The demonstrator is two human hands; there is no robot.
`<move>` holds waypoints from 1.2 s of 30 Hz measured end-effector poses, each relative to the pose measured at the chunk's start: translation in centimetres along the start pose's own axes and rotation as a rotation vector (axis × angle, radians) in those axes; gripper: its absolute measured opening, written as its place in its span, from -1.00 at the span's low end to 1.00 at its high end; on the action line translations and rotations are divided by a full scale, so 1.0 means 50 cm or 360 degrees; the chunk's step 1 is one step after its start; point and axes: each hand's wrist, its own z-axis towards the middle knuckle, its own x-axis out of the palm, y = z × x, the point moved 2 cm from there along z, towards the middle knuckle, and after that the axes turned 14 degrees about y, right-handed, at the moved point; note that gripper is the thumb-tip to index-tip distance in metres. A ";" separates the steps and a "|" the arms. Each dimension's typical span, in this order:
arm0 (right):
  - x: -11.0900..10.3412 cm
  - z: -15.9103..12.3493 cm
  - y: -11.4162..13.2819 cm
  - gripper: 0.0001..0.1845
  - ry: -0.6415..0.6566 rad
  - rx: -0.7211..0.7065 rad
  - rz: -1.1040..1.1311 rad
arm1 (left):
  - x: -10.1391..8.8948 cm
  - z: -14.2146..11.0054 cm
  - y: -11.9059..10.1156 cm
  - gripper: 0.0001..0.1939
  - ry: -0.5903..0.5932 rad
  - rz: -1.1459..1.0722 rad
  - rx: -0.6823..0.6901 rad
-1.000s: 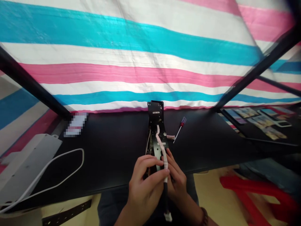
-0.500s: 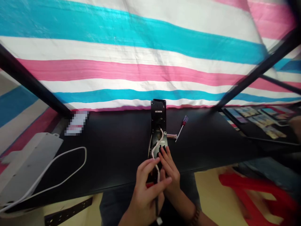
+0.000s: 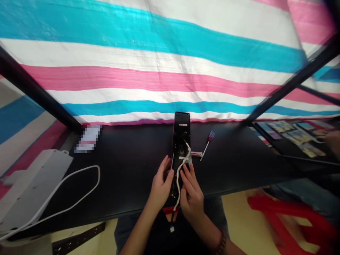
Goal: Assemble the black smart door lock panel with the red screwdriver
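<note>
A long black device (image 3: 182,132) with screw holes and a small white label lies lengthwise in front of me, its near end reaching over the table edge. From its middle runs a white wrapped cable (image 3: 178,177), ending in a small white connector (image 3: 172,229) that hangs over the near end. My left hand (image 3: 160,184) grips the device's left side, thumb on top. On the right side, my right hand (image 3: 192,194) holds the device too, fingers laid over its upper face beside the cable. A reddish piece (image 3: 170,212) shows under the near end.
A screwdriver (image 3: 208,143) lies right of the device, near a short bundle of wires (image 3: 196,154). At left are a grey power strip (image 3: 39,187) with a white cord and a blurred-out paper. A red stool (image 3: 287,216) stands at right, and another person's hand (image 3: 333,140) shows at the edge.
My left hand let go of the white cable and moved onto the device's left side. The cable now hangs free over the near end. My right hand stays on the right side.
</note>
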 end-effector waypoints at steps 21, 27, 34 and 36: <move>0.005 0.030 0.005 -0.36 -0.0035 0.0155 -0.0063 | 0.029 0.078 -0.006 -0.45 -0.0055 -0.0304 -0.0056; 0.001 0.035 0.005 -0.40 0.0025 0.0211 -0.0037 | 0.028 0.094 -0.004 -0.41 -0.0019 -0.0284 -0.0048; 0.004 0.027 0.004 -0.34 0.0146 0.0261 0.0019 | 0.025 0.092 -0.002 -0.40 -0.0014 -0.0165 -0.0081; 0.000 0.024 0.005 -0.33 0.0192 0.0277 0.0061 | 0.024 0.093 -0.003 -0.38 -0.0015 -0.0157 -0.0093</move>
